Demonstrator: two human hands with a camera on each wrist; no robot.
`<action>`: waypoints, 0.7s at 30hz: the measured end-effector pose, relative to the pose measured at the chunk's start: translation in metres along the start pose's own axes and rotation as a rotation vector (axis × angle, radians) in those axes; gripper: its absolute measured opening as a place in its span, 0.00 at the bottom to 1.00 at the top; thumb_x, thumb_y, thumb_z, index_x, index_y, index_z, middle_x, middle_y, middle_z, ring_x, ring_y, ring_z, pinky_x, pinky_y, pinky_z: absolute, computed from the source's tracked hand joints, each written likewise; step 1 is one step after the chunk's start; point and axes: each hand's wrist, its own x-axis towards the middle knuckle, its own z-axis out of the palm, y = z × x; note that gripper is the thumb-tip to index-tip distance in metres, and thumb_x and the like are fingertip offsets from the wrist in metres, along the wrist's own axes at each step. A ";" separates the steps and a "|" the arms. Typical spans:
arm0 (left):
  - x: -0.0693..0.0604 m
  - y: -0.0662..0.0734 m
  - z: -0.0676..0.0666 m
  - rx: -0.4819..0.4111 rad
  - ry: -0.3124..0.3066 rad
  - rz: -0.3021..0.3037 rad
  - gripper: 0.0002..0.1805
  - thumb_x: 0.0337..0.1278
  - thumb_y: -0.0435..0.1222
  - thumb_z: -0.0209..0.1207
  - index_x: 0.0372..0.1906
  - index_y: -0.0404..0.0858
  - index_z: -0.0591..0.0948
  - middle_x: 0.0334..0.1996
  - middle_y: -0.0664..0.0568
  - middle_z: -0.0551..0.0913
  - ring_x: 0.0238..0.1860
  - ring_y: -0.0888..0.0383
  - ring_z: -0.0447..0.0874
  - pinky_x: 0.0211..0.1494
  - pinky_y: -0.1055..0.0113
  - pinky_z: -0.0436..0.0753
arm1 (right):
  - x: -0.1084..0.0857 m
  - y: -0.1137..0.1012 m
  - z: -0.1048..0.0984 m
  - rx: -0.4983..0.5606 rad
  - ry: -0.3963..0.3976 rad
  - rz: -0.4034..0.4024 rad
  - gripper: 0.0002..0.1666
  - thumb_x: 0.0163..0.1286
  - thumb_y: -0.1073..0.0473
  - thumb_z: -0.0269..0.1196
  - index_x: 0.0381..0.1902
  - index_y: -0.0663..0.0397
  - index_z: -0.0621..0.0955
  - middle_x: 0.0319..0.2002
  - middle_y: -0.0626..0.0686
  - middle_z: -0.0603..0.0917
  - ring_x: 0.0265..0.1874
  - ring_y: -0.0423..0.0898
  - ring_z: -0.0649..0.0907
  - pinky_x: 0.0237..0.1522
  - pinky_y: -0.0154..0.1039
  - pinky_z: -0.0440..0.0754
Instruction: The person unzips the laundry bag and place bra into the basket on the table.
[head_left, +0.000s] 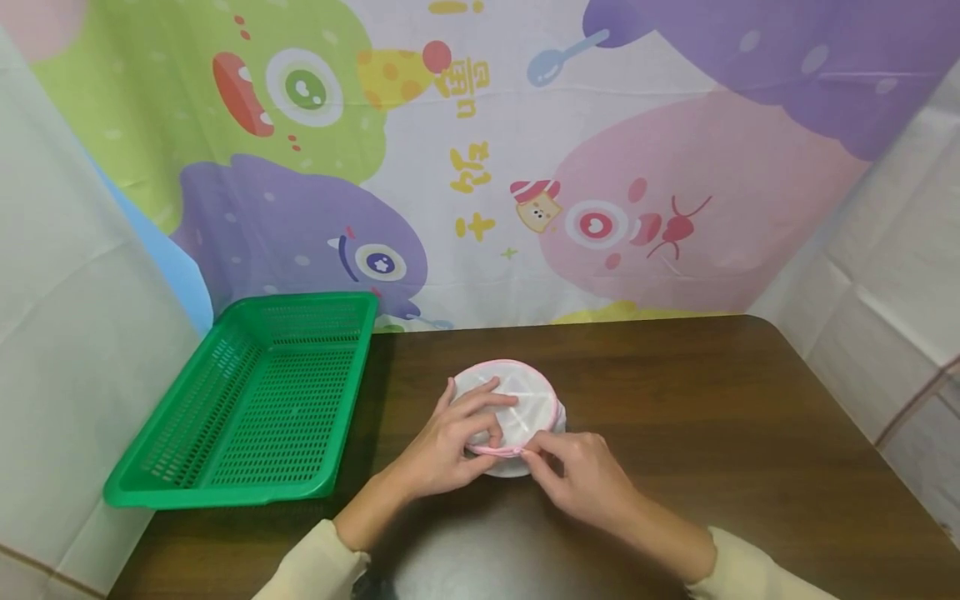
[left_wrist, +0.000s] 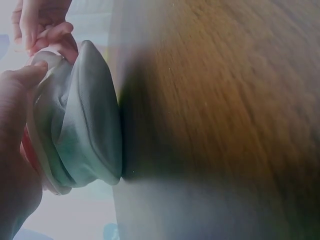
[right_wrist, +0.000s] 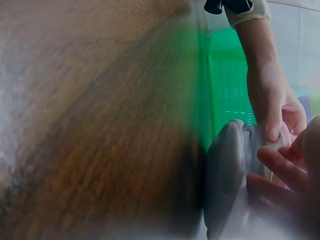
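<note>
Head view: A person's left hand (head_left: 453, 440) pinches the pink trim (head_left: 505, 452) of a round white pouch (head_left: 522, 422) on the table (head_left: 712, 400), other fingers (head_left: 489, 400) spread over its top. Just beside, the right hand (head_left: 588, 475) pinches too, apparently working along the trim; next calls for steady bracing.

Bag (head_left: 521, 419) sits on tbl (head_left: 712, 400) approx. mid; basket (head_left: 285, 417) at tbl's L end, well apart. L hand (head_left: 461, 437) lies over bag's near-L part, R hand (head_left: 573, 471) at its near-R rim. Behind tbl I see backdrop (head_left: 480, 250); L sheet (head_left: 82, 250) & R sheet (head_left: 892, 250) flank it.
</note>
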 end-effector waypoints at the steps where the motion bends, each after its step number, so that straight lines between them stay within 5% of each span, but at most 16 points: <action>1: 0.000 0.000 0.000 0.000 -0.001 -0.003 0.15 0.59 0.34 0.79 0.33 0.48 0.80 0.72 0.51 0.88 0.85 0.37 0.74 0.79 0.08 0.55 | 0.001 0.000 0.000 0.000 0.000 0.001 0.10 0.69 0.69 0.74 0.32 0.48 0.89 0.22 0.38 0.85 0.23 0.23 0.70 0.26 0.19 0.69; 12: 0.001 0.003 0.001 0.018 -0.016 -0.007 0.14 0.60 0.37 0.79 0.34 0.48 0.81 0.73 0.51 0.87 0.86 0.39 0.73 0.81 0.09 0.54 | 0.003 -0.004 0.002 0.012 -0.011 0.010 0.11 0.69 0.69 0.73 0.31 0.47 0.88 0.25 0.40 0.90 0.24 0.24 0.79 0.27 0.20 0.75; 21: -0.003 -0.002 -0.001 0.012 -0.010 0.008 0.13 0.61 0.36 0.77 0.34 0.49 0.81 0.73 0.52 0.87 0.86 0.38 0.74 0.79 0.12 0.63 | 0.001 -0.001 0.001 0.004 0.003 0.001 0.10 0.68 0.69 0.74 0.32 0.47 0.89 0.22 0.38 0.86 0.23 0.22 0.68 0.25 0.18 0.68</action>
